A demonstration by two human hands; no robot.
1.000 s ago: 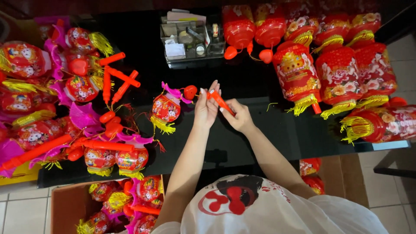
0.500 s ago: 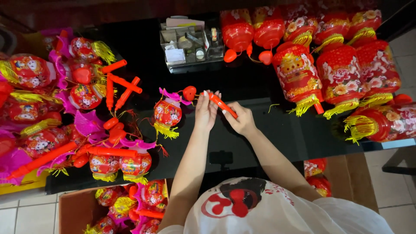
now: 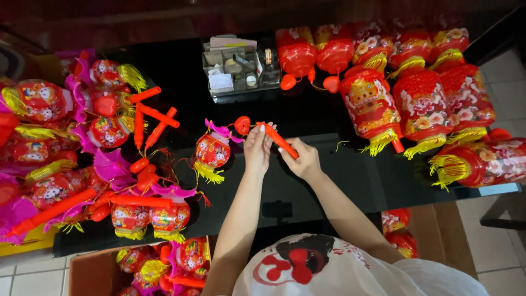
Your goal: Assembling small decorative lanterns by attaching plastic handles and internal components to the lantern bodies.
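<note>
Lantern stick held over worktop, both hands

Lantern piles [image 3: 66,142] sit far left w/ loose orange sticks [image 3: 153,118]. Small lantern [image 3: 212,152] lies on black worktop [image 3: 350,181], just beside left hand [image 3: 257,151], which pinches the stick's upper end. Right hand [image 3: 303,161] grips orange stick [image 3: 278,140] lower down, steadying it. Big lanterns [image 3: 422,104] stand right, probably sorted apart.

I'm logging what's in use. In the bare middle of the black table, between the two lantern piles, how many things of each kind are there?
Orange stick, held by the left hand and right hand: 1
Small lantern with pink trim, lying left of the hands: 1
Clear organiser tray, behind them: 1
Total: 3
</note>
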